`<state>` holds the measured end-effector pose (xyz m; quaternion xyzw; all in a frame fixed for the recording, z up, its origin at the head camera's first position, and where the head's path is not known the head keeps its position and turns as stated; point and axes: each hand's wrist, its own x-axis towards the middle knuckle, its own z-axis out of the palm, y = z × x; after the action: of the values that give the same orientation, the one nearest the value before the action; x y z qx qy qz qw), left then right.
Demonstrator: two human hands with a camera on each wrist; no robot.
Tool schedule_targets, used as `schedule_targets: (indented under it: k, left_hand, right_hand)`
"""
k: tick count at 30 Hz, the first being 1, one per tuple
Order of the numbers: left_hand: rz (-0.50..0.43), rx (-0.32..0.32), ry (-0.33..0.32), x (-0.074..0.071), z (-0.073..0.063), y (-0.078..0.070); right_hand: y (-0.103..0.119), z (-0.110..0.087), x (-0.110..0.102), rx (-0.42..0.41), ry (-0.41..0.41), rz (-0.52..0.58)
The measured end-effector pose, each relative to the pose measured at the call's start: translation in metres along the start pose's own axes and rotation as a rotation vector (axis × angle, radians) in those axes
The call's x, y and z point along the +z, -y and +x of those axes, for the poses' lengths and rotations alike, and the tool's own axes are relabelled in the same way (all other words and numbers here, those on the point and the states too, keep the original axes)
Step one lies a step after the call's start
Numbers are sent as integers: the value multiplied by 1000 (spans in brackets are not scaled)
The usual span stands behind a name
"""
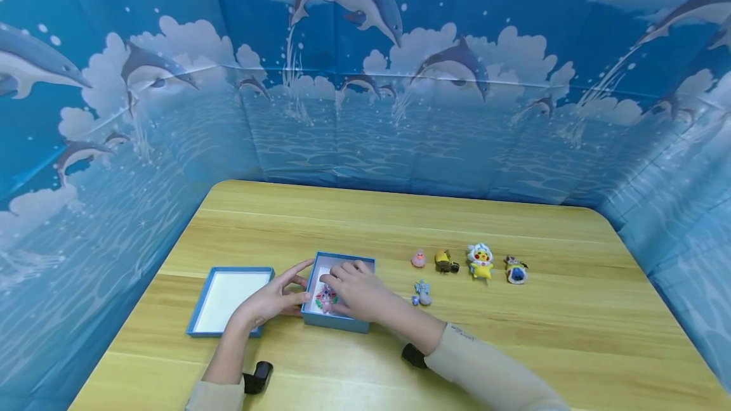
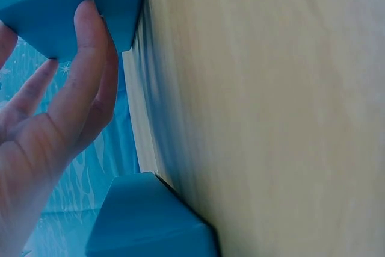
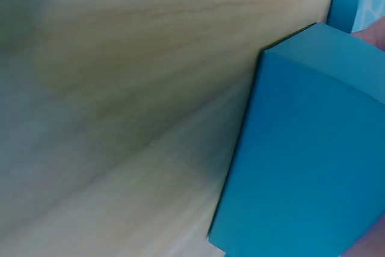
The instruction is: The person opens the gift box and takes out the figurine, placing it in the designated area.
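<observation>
Leaping dolphins cover the backdrop (image 1: 365, 125) behind a wood-grain table (image 1: 571, 335), where, from my remote post, I see a person's left hand (image 1: 271, 302) touch the left side of a blue box (image 1: 342, 323), its grip loosely spread. The right hand (image 1: 362, 293) dips inside; whether its grip has hold of anything I cannot tell. A pink figurine (image 1: 327, 300) lies in the box just beside it. A white-lined lid (image 1: 234, 297) sits left, five small toys (image 1: 481, 262) right.

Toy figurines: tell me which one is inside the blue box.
The pink figurine with green at its sides, by the right hand; it alone shows in the box, the rest on the table.
</observation>
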<state>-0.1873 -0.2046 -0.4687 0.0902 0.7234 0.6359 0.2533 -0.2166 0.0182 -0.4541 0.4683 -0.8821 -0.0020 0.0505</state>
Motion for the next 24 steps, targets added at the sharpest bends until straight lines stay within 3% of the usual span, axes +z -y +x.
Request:
schedule_targets:
  k: [8, 24]
  left_hand:
    - [-8, -7, 1, 0, 0, 0]
    - [-2, -5, 7, 0, 0, -2]
  right_hand:
    - [2, 7, 4, -36, 71, -84]
    - [4, 14, 11, -36, 76, -213]
